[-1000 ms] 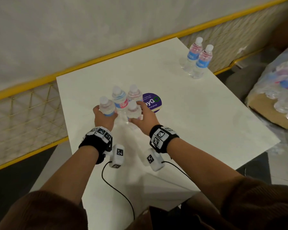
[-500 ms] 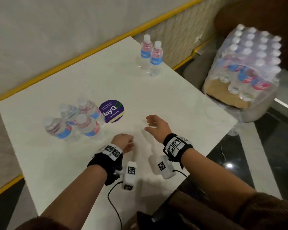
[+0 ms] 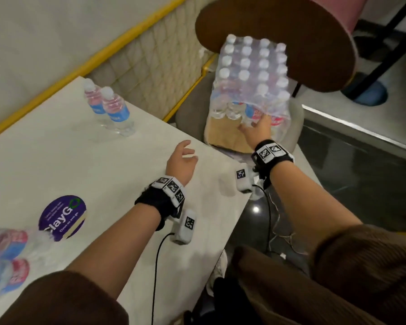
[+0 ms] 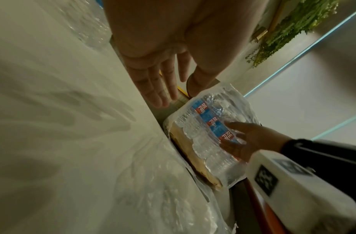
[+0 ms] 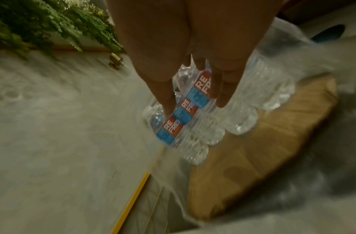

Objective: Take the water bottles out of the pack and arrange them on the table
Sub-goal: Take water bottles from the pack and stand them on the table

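The plastic-wrapped pack of water bottles sits on a cardboard tray on a grey chair right of the white table. My right hand reaches with spread fingers to the bottles at the pack's torn front, without closing round any. My left hand hovers open over the table's right edge, fingers straight, holding nothing. Two bottles stand at the table's far corner. Several more bottles lie blurred at the lower left.
A round purple sticker is stuck on the table. A yellow-framed mesh rail runs behind the table. A round brown tabletop overhangs the pack. Dark glossy floor lies to the right, and cables hang from my wrist cameras.
The view has swung right from the bottle group. My right hand moved off the table to the pack's front. My left hand opened and moved right toward the table's edge.
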Motion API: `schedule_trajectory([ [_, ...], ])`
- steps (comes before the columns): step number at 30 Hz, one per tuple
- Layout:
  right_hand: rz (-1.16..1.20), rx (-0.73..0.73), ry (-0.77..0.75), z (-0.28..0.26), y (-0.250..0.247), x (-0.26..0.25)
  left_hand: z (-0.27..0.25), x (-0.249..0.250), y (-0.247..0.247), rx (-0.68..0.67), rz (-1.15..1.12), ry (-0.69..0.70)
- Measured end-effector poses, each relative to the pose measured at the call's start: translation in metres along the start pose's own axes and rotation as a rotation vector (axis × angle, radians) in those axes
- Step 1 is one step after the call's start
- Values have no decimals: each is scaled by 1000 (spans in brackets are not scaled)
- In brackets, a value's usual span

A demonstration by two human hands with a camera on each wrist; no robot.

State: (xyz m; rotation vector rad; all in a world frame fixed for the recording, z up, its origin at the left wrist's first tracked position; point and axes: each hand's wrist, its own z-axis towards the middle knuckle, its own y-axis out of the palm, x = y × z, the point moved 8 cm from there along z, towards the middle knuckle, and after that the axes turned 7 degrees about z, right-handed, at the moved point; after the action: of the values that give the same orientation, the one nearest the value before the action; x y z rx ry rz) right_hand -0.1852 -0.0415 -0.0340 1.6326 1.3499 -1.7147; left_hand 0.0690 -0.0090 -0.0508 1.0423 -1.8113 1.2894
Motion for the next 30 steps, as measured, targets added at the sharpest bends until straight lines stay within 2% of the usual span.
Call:
schedule_trajectory([
  [2, -86, -37, 13, 18, -3, -11, 3, 9, 6, 14, 21, 37],
  [6, -396, -171, 141, 36, 6, -18, 9, 35, 14, 4, 97, 159],
  [9, -516, -236, 26, 30, 15, -35, 16, 48, 27, -68, 151, 181],
  [12, -410, -258, -256, -2, 26, -55, 25, 62, 45, -140, 132, 224],
  [14, -301, -335, -369, -24, 33, -60, 31, 68, 54, -157, 45, 236],
  [16, -252, -459, -369, -38, 38, -57, 36, 65, 57, -135, 34, 177],
  [18, -152, -486, -194, -34, 29, -44, 39, 56, 52, -94, 108, 121],
  [19, -102, -409, -80, -24, 16, -33, 40, 51, 50, -83, 146, 118],
  [21, -28, -127, 75, -3, -20, -9, 39, 47, 47, -71, 171, 129],
  [23, 55, 99, 109, 11, -48, 6, 37, 46, 46, -64, 167, 120],
  [26, 182, 205, 222, 21, -50, 23, 31, 47, 42, -67, 174, 112],
  [30, 255, 302, 267, 30, -47, 20, 22, 37, 18, -21, 178, 52],
])
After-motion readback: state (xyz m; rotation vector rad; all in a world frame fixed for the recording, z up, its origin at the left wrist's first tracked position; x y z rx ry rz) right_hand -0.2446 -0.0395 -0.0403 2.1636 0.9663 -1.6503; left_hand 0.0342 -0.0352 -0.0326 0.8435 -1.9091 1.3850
